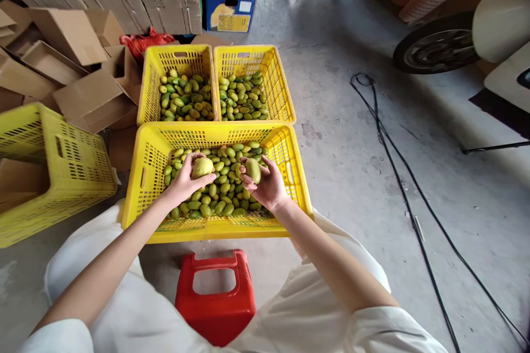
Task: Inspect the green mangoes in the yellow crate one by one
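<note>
The left hand's point(184, 181) fingers were parted in a wide C, as far as the fruit point(202, 167) between them and the thumb allowed. The right hand's point(270, 185) fingers were half curled beneath and beside a second fruit point(253, 171), the thumb standing up, seemingly off its skin. Both fruits were above the near crate point(215, 230), apart from each other; below the fingers lay a layer of loose fruit point(223, 198). Beyond the fingertips stood two more crates point(142, 94) point(287, 91), with fruit in each

The likeliest slip was on the right: with the thumb seemingly clear, a small tilt of the palm could have let the smooth, rounded fruit roll off the fingers and bruise itself or those beneath. The left grip looked surer, though squeezing too hard might have marked the skin. Had either hand reached past the fingertips too low, knuckles or fruit could have knocked the rims where the crates met
</note>
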